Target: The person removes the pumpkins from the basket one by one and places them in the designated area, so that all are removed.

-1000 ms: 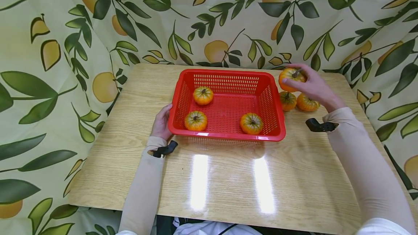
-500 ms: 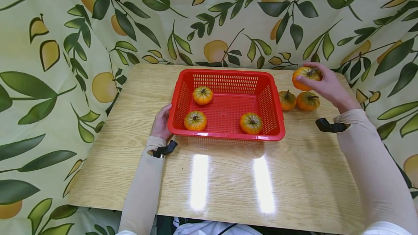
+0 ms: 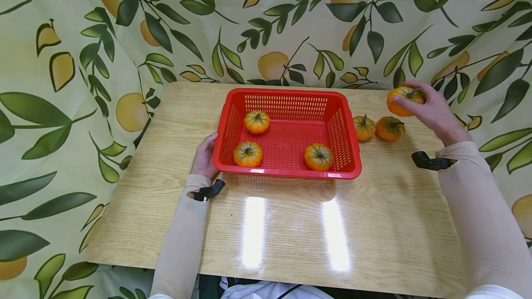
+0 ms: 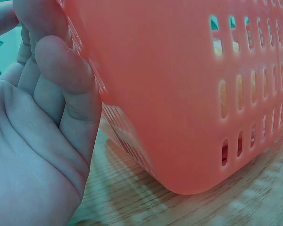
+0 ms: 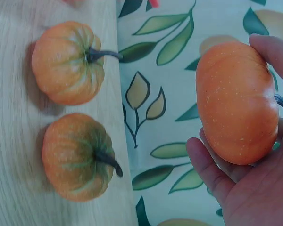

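Note:
My right hand (image 3: 434,112) grips a small orange pumpkin (image 3: 406,101) at the back right, above the table and apart from the others; in the right wrist view the pumpkin (image 5: 238,103) sits between thumb and fingers, its stem partly hidden. My left hand (image 3: 204,157) holds the left side of a red plastic basket (image 3: 287,173); the left wrist view shows its curled fingers against the basket wall (image 4: 146,84). Inside the basket lie three pumpkins: one at back left (image 3: 256,122), one at front left (image 3: 247,154) and one at front right (image 3: 318,157).
Two more pumpkins stand side by side on the wooden table (image 3: 291,230), right of the basket: a nearer-basket pumpkin (image 3: 364,128) and a greener pumpkin (image 3: 390,128). A leaf-and-fruit patterned cloth (image 3: 274,22) hangs behind and beside the table.
My right hand has moved right with its pumpkin, from above the two table pumpkins to beyond them. The left hand and the basket have stayed in place.

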Demonstrator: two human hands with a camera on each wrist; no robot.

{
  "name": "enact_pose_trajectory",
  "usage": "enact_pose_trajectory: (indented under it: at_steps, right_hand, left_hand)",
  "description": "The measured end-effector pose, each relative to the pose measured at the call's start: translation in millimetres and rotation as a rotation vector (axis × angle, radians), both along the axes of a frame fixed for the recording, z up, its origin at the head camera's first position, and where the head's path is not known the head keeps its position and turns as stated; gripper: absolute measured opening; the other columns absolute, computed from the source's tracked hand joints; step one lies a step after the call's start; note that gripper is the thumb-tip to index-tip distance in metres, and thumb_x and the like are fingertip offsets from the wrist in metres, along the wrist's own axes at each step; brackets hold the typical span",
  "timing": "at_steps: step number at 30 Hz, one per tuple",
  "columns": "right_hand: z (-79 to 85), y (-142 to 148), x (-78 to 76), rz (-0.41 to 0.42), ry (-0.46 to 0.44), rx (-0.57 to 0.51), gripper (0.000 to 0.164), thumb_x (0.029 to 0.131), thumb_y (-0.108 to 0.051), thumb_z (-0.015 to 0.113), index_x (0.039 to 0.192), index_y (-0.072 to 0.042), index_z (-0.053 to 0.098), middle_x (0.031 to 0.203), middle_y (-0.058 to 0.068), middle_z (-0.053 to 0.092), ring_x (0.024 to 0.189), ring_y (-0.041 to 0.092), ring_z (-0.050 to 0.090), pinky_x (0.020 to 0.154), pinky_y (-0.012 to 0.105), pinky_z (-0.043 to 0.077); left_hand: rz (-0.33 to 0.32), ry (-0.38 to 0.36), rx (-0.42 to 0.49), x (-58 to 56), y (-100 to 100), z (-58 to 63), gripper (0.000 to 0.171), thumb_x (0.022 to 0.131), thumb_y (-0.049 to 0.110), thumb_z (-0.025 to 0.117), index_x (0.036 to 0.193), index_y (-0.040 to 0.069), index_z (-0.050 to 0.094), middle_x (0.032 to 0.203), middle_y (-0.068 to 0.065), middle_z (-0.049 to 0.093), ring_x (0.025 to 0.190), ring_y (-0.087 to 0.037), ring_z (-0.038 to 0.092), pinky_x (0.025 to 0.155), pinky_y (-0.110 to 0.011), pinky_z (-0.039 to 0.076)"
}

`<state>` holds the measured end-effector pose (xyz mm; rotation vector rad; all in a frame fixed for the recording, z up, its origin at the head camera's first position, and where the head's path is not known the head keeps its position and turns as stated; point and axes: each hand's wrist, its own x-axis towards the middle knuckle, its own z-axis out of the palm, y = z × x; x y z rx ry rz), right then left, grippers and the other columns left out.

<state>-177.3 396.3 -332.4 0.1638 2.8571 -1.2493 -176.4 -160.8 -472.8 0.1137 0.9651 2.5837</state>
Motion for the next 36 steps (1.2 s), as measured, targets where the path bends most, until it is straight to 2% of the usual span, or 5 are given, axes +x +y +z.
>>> enact_pose_trajectory:
  at_steps: [12, 24, 29, 32, 36]
  right_hand:
    - [-9.6, 25, 4.4, -0.037, -0.011, 0.010, 0.065, 0.098, -0.050, 0.061, 0.154, -0.027, 0.037, 0.121, -0.022, 0.041, 0.102, 0.005, 0.042, 0.077, 0.016, 0.036]
    - [-17.3, 42, 7.8, -0.092, -0.060, 0.035, 0.078, 0.098, -0.054, 0.057, 0.160, -0.019, 0.025, 0.136, 0.002, 0.042, 0.102, 0.007, 0.041, 0.084, 0.022, 0.035]
    - [-20.5, 48, 11.2, -0.115, -0.049, 0.023, 0.078, 0.098, -0.054, 0.057, 0.160, -0.021, 0.025, 0.128, -0.007, 0.043, 0.101, 0.006, 0.040, 0.083, 0.021, 0.034]
    - [-22.7, 51, 12.5, -0.125, -0.050, 0.012, 0.078, 0.098, -0.054, 0.058, 0.160, -0.021, 0.026, 0.118, -0.019, 0.040, 0.099, 0.004, 0.040, 0.078, 0.016, 0.035]
    - [-25.5, 55, 13.8, -0.136, -0.045, -0.015, 0.079, 0.098, -0.052, 0.059, 0.161, -0.018, 0.026, 0.114, -0.024, 0.038, 0.097, 0.003, 0.041, 0.072, 0.009, 0.036]
  left_hand:
    - [-0.007, 0.010, -0.028, -1.7, -1, 0.0, 0.032, 0.093, 0.037, 0.073, 0.112, 0.012, 0.067, 0.101, 0.004, 0.075, 0.096, -0.008, 0.069, 0.086, -0.022, 0.056]
    - [-0.003, 0.007, -0.023, -0.2, -1, 1.2, 0.030, 0.094, 0.036, 0.071, 0.112, 0.013, 0.067, 0.103, 0.004, 0.075, 0.097, -0.009, 0.068, 0.088, -0.023, 0.055]
    - [0.000, 0.005, -0.030, 0.3, 0, 2.1, 0.028, 0.096, 0.036, 0.068, 0.112, 0.012, 0.067, 0.102, 0.004, 0.075, 0.096, -0.009, 0.069, 0.087, -0.023, 0.056]
    - [0.004, 0.008, -0.044, 0.1, 0, 1.6, 0.029, 0.095, 0.037, 0.070, 0.111, 0.013, 0.068, 0.101, 0.004, 0.076, 0.095, -0.008, 0.069, 0.085, -0.022, 0.056]
    - [0.000, 0.007, -0.043, -0.3, -1, 0.6, 0.033, 0.091, 0.038, 0.075, 0.111, 0.013, 0.068, 0.101, 0.004, 0.076, 0.095, -0.008, 0.069, 0.086, -0.022, 0.056]
